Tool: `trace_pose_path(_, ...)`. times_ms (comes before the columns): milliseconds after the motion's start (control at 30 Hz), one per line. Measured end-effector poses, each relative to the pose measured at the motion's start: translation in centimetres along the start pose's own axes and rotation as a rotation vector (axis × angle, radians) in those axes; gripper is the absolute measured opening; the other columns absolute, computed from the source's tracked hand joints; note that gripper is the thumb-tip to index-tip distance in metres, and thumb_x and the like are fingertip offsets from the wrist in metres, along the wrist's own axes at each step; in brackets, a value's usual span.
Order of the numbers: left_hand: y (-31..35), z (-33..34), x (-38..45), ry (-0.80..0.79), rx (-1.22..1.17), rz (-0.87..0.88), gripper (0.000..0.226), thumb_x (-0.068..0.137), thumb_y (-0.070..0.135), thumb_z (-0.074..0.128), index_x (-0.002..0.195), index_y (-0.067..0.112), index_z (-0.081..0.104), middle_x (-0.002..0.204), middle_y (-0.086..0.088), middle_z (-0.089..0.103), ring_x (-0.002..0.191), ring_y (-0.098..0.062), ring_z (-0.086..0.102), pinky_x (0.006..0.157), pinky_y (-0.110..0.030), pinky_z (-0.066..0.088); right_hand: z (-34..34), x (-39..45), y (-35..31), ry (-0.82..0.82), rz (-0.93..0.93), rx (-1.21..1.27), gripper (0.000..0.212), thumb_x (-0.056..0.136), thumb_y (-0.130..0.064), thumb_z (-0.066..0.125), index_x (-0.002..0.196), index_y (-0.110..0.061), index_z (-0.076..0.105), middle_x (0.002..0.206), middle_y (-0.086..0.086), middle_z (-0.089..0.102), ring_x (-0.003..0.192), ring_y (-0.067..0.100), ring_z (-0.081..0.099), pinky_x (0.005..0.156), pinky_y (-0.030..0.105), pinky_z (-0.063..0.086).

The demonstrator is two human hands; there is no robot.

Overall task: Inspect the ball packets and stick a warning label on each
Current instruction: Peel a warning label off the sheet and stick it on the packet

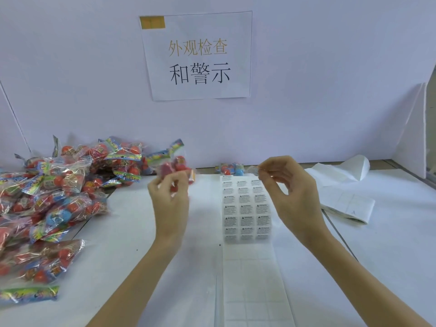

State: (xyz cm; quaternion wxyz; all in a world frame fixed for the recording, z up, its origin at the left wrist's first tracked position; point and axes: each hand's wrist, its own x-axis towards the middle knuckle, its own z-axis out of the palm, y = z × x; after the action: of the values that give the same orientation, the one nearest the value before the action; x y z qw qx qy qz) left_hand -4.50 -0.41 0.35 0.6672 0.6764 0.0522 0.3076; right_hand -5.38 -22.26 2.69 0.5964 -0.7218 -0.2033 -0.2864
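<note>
White table (146, 232) with heaped ball packets (54, 197) left, label sheet (246, 208) centre, folded papers (346, 204) right.

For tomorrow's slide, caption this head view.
Left hand holds a ball packet; right hand pinches a warning label above the label sheet.

Bright, even, cool-white light across white tabletop (132, 232) and back wall (306, 90); shadows faint, soft. Glare sparkles on cellophane of packet pile (47, 197) at tabletop's left edge. Packet (174, 166) in left hand (168, 197) smeared by motion blur. Label sheet (246, 208) print soft, barely legible. Wide-angle bend bows lines near left, right edges. Overall slightly soft.
</note>
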Motion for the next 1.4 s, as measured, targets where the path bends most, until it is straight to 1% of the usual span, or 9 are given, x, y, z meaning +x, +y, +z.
trace_pose_path(100,0.8,-0.8,0.3,-0.033,-0.023,0.122,0.023,0.096,0.007,0.071,0.104,0.028,0.077,0.129,-0.006,0.053,0.085,0.000,0.070,0.068,-0.013,0.054,0.0,0.0,-0.2,0.005,0.053,0.055,0.020,0.099,-0.005,0.068,0.101,-0.024,0.070,0.092,-0.006,0.075,0.090,0.016,0.071,0.081,0.028,0.056)
trace_pose_path(267,1.4,-0.2,-0.7,-0.327,-0.186,0.048,0.027,0.095,0.003,0.073,0.110,0.026,0.075,0.119,-0.011,0.073,0.098,-0.024,0.076,0.075,-0.023,0.057,0.5,-0.3,-0.5,-0.096,0.107,0.125,0.033,0.097,-0.007,0.071,0.119,-0.032,0.070,0.087,-0.003,0.073,0.082,0.016,0.069,0.077,0.020,0.052)
trace_pose_path(500,0.9,1.0,-2.2,-0.472,-0.085,0.139,0.031,0.093,0.004,0.075,0.114,0.027,0.078,0.126,-0.004,0.060,0.098,-0.027,0.076,0.086,-0.037,0.063,1.2,-0.9,0.1,-0.164,0.211,0.124,0.052,0.094,-0.012,0.076,0.135,-0.032,0.051,0.083,0.001,0.076,0.079,0.015,0.071,0.079,0.019,0.054)
trace_pose_path(700,1.2,1.0,-2.4,-0.491,-0.007,0.163,0.028,0.094,0.007,0.075,0.113,0.027,0.078,0.123,0.002,0.060,0.100,-0.026,0.073,0.091,-0.042,0.061,1.2,-1.0,0.3,-0.152,0.179,0.036,0.051,0.094,-0.014,0.076,0.133,-0.033,0.051,0.081,-0.003,0.075,0.080,0.016,0.071,0.081,0.023,0.056)
trace_pose_path(967,1.3,1.0,-2.6,-0.418,0.019,0.203,0.020,0.088,0.008,0.081,0.100,0.025,0.081,0.114,0.010,0.060,0.081,-0.008,0.067,0.077,-0.017,0.053,1.5,-1.2,0.1,-0.166,0.191,0.024,0.047,0.094,-0.012,0.076,0.130,-0.032,0.054,0.078,-0.003,0.074,0.080,0.019,0.071,0.083,0.034,0.057)
trace_pose_path(1100,1.1,1.4,-2.8,-0.343,0.003,0.209,0.017,0.081,0.008,0.087,0.089,0.020,0.078,0.111,0.007,0.060,0.093,-0.017,0.071,0.079,-0.016,0.053,1.7,-1.4,0.1,-0.157,0.192,0.027,0.047,0.092,-0.015,0.077,0.128,-0.033,0.053,0.077,-0.002,0.073,0.078,0.019,0.070,0.083,0.033,0.058)
trace_pose_path(1233,1.1,1.5,-3.0,-0.353,-0.039,0.209,0.018,0.082,0.012,0.087,0.084,0.021,0.072,0.107,0.002,0.061,0.088,-0.019,0.071,0.079,-0.022,0.056,1.8,-1.4,0.3,-0.093,0.208,-0.082,0.051,0.088,-0.033,0.082,0.129,-0.035,0.052,0.074,-0.004,0.069,0.072,0.013,0.067,0.076,0.026,0.056)
trace_pose_path(1333,1.3,1.5,-3.0,-0.360,-0.103,0.095,0.022,0.082,0.021,0.086,0.080,0.023,0.064,0.103,-0.010,0.067,0.081,-0.022,0.073,0.077,-0.026,0.058,1.3,-1.0,0.5,-0.071,0.312,-0.166,0.048,0.083,-0.049,0.082,0.123,-0.037,0.059,0.080,-0.005,0.065,0.072,0.008,0.063,0.070,0.020,0.053)
trace_pose_path(1400,1.3,1.3,-2.9,-0.383,-0.143,0.027,0.027,0.084,0.020,0.085,0.082,0.017,0.058,0.094,-0.012,0.071,0.076,-0.021,0.073,0.073,-0.021,0.056,1.1,-0.7,0.3,-0.189,0.465,-0.001,0.031,0.088,-0.048,0.077,0.115,-0.035,0.070,0.088,-0.004,0.074,0.078,0.012,0.068,0.068,0.020,0.055)
